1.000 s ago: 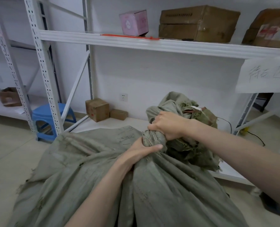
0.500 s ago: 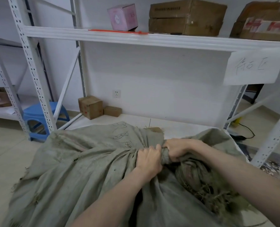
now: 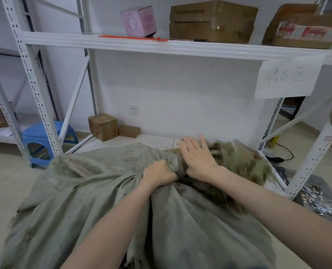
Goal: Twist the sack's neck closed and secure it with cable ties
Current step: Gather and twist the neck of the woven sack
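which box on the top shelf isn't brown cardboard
The pink box, leftmost on the top shelf. The big box beside it and the taped box far right are brown.

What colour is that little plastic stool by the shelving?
The stool is bright blue, seen clearly at the left in the head view.

a pale tiled floor [image 3: 3,181] carries a grey-green woven sack [image 3: 83,200] and a blue plastic stool [image 3: 44,133]. the white rack's low board [image 3: 155,139] bears a small brown cardboard cube [image 3: 103,127], with a flatter brown box [image 3: 129,131] just beside it. the upper white shelf [image 3: 180,48] holds a pink cube box [image 3: 138,21], a long orange-red cable tie [image 3: 132,37] and two large brown cartons [image 3: 211,21].
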